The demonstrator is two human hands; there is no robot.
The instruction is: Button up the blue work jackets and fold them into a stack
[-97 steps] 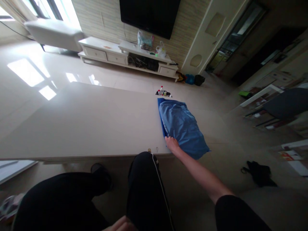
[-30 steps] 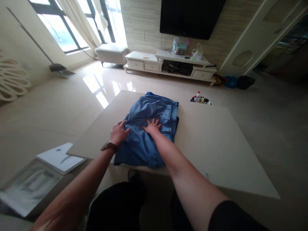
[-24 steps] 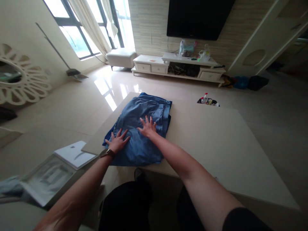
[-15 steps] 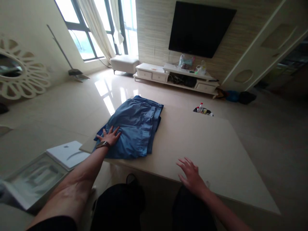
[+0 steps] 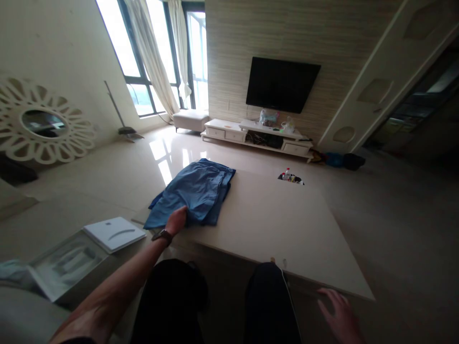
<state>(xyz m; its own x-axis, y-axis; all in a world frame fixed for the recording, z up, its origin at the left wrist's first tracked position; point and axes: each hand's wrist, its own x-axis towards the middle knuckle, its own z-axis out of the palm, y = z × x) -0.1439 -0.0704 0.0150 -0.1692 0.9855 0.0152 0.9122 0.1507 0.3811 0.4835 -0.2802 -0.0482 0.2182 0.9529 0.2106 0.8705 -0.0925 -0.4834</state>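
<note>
A folded blue garment (image 5: 195, 191) lies at the far left corner of a low beige table (image 5: 272, 224). My left hand (image 5: 177, 220), with a watch on its wrist, rests on the garment's near edge, fingers curled over the cloth. My right hand (image 5: 339, 315) hangs below the table's near right edge with fingers spread, holding nothing. My knees in black trousers (image 5: 172, 296) are in front of the table.
A white box lid (image 5: 114, 232) and a clear tray (image 5: 64, 265) lie on the left. A small bin with bottles (image 5: 291, 178) stands beyond the table. Further back are a white TV stand (image 5: 256, 136), a wall TV (image 5: 281, 84) and a white stool (image 5: 190, 119).
The blue garment went from the table's right side to its far left corner. My right hand left it and dropped to the near right edge. My left hand slid back to its near edge.
</note>
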